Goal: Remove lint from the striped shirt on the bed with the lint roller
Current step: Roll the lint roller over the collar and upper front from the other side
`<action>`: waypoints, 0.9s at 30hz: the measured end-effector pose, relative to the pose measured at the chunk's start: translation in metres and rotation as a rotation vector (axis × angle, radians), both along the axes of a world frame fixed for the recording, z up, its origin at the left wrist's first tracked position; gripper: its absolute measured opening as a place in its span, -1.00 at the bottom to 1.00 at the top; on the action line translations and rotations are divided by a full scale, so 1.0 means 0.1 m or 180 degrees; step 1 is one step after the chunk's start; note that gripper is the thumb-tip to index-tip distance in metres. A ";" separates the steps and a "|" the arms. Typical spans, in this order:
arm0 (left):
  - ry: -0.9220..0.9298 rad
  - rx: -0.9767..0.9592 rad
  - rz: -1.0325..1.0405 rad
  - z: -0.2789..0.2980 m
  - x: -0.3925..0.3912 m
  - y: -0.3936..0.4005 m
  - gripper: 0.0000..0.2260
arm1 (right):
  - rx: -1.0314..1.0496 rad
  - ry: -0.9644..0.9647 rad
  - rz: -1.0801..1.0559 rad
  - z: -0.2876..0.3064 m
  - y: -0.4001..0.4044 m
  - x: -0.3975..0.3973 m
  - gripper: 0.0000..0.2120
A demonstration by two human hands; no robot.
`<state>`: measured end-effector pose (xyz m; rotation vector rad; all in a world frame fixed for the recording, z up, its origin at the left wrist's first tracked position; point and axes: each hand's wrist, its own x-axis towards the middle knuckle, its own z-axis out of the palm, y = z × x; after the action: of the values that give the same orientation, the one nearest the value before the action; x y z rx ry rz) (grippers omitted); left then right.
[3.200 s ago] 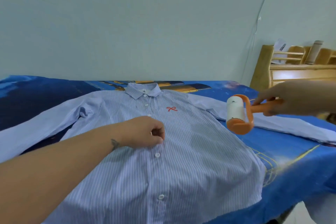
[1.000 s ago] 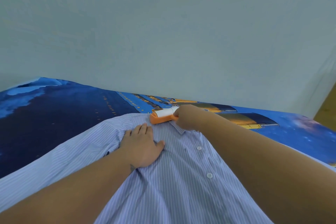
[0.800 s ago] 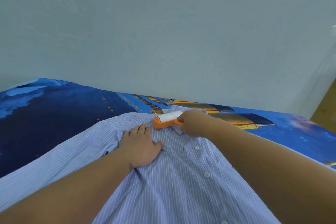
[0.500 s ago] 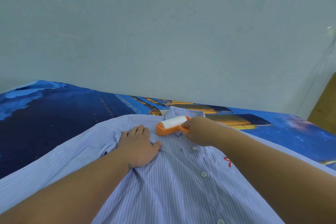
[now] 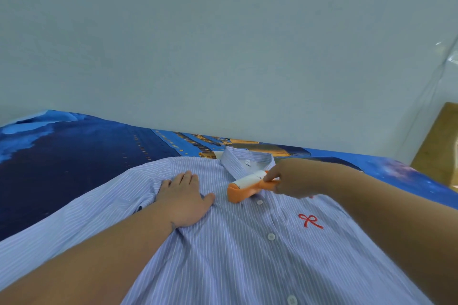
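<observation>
Forearms enter from the lower corners and converge over the chest of the striped shirt, which lies buttoned and face up on the blue printed bed cover, collar toward the wall. Left hand rests palm down, fingers extended and slightly spread, flat on the fabric below the shoulder seam. Right hand has its fingers curled tight around the orange handle of the lint roller, whose white drum touches the placket just beneath the collar.
</observation>
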<state>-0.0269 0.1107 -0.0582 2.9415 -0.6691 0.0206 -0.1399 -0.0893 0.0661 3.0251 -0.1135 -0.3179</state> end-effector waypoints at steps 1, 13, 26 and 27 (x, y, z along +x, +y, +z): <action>-0.0001 -0.0008 -0.0009 0.00 0.00 0.00 -0.28 | 0.0129 0.0091 -0.0087 0.05 -0.05 -0.04 -0.69; -0.0605 -0.0305 -0.0231 0.10 -0.12 0.05 -0.54 | 0.2610 -0.0266 -0.0790 0.45 -0.34 -0.35 -0.81; -0.0242 -0.0339 0.1116 0.32 0.08 0.84 -0.75 | 0.0738 -0.0410 0.0013 -0.22 0.54 -0.07 -0.71; -0.0129 -0.0513 0.1186 0.31 0.10 0.88 -0.76 | 0.0654 -0.0425 0.0051 -0.26 0.59 -0.05 -0.67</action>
<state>-0.0171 0.1982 -0.0274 2.8676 -0.1086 0.1611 -0.1446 -0.0303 0.0404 3.2480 -0.0703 -0.1329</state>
